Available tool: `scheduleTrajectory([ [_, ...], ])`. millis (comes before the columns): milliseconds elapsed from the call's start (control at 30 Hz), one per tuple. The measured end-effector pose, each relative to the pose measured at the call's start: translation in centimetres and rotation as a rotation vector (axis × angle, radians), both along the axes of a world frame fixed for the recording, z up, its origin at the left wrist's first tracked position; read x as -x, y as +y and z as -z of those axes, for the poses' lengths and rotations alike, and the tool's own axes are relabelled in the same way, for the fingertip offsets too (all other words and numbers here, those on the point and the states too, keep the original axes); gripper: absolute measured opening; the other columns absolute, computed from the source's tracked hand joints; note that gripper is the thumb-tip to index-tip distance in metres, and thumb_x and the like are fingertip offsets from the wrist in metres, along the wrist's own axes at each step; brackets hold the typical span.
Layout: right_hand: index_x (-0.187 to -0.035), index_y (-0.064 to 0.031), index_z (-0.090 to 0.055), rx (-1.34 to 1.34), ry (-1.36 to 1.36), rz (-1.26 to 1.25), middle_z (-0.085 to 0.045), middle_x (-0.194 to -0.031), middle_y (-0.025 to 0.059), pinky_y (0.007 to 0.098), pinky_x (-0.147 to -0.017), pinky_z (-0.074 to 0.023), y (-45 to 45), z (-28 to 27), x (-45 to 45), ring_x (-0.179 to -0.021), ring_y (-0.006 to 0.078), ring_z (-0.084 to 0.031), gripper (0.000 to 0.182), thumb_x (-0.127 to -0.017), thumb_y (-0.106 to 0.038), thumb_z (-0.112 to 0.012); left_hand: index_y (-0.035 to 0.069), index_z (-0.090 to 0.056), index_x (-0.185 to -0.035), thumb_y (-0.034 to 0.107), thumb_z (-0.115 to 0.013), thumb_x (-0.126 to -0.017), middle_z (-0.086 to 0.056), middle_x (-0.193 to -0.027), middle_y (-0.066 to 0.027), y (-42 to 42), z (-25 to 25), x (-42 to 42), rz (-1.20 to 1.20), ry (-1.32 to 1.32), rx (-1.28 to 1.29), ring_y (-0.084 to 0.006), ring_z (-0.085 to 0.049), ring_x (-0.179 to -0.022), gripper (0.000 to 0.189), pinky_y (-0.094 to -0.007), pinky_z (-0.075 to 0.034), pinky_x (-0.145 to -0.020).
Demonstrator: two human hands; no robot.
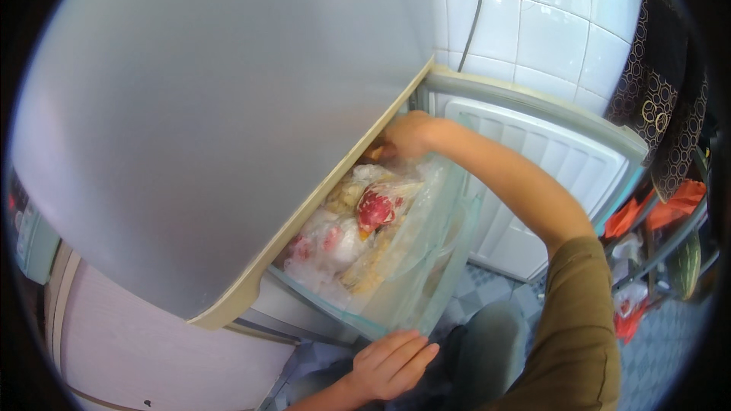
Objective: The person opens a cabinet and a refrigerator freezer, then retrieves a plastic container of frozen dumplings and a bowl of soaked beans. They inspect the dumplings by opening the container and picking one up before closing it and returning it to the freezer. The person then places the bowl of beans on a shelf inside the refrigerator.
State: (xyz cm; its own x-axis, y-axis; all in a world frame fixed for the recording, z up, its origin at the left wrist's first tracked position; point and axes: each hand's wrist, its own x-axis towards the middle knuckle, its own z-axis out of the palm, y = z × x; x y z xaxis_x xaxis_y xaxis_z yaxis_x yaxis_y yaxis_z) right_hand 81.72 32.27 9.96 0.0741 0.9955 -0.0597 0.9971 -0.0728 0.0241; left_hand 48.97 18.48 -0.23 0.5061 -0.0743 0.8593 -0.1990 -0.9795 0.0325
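A clear, bluish freezer drawer (400, 297) is pulled out below the grey upper door of a refrigerator (240, 125). Several frosty plastic bags of food (342, 240) lie in it, one with a red patch (377, 208). My right hand (408, 134) reaches into the far end of the drawer, at a brownish-orange item (374, 153). Its fingertips are partly hidden, so a hold on that item is not plain. At the drawer's near front corner rests my left hand (394, 362), back upward and fingers together; the thumb is out of sight.
The open freezer door (525, 182) stands to the right, by a white tiled wall (554, 17) with a hanging cable (474, 28). Further right, a rack (657, 257) holds bags and a striped green gourd (684, 265). A pale cabinet (165, 342) is at lower left.
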Motion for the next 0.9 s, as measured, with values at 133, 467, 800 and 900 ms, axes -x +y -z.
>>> scheduleTrajectory([
  [133,-0.108,-0.0162,-0.062,-0.226,-0.156,0.164,-0.064,-0.102,0.0095,0.0376,-0.074,-0.0497,0.7,-0.1,-0.1,-0.094,0.0270,-0.061,0.040,-0.077,-0.041,-0.063,0.007,-0.068,-0.085,0.006,-0.061,-0.068,-0.065,-0.082,-0.0058,0.1,-0.2,-0.1,-0.003,-0.006,-0.005,-0.0202,-0.064,-0.077,0.018,-0.0290,-0.053,-0.067],
  [467,-0.095,-0.0052,-0.065,-0.447,-0.083,0.212,-0.065,-0.097,0.0150,0.0383,-0.074,-0.0518,0.3,-0.1,0.6,-0.091,0.0290,-0.063,0.020,-0.077,-0.009,-0.056,0.009,-0.069,-0.088,0.008,-0.062,-0.076,-0.065,-0.087,-0.0043,-0.1,0.1,0.2,-0.028,0.032,0.029,-0.0180,-0.064,-0.081,0.014,-0.0278,-0.053,-0.072],
  [800,-0.096,-0.0044,-0.064,-0.687,0.312,0.036,-0.065,-0.094,0.0154,0.0382,-0.074,-0.0498,0.0,0.4,0.2,-0.086,0.0320,-0.061,0.031,-0.071,-0.022,-0.069,0.009,-0.068,-0.088,0.007,-0.063,-0.075,-0.065,-0.086,-0.0048,-0.2,0.1,0.2,-0.032,0.022,0.037,-0.0183,-0.064,-0.080,0.015,-0.0282,-0.053,-0.072],
  [900,-0.097,-0.0055,-0.065,-0.436,0.210,0.012,-0.065,-0.093,0.0145,0.0374,-0.073,-0.0494,0.2,1.4,-0.8,-0.085,0.0308,-0.062,0.038,-0.068,-0.029,-0.074,0.008,-0.068,-0.085,0.006,-0.062,-0.070,-0.065,-0.083,-0.0051,-0.1,0.0,-0.1,-0.014,0.007,0.017,-0.0196,-0.064,-0.078,0.017,-0.0290,-0.053,-0.070],
])
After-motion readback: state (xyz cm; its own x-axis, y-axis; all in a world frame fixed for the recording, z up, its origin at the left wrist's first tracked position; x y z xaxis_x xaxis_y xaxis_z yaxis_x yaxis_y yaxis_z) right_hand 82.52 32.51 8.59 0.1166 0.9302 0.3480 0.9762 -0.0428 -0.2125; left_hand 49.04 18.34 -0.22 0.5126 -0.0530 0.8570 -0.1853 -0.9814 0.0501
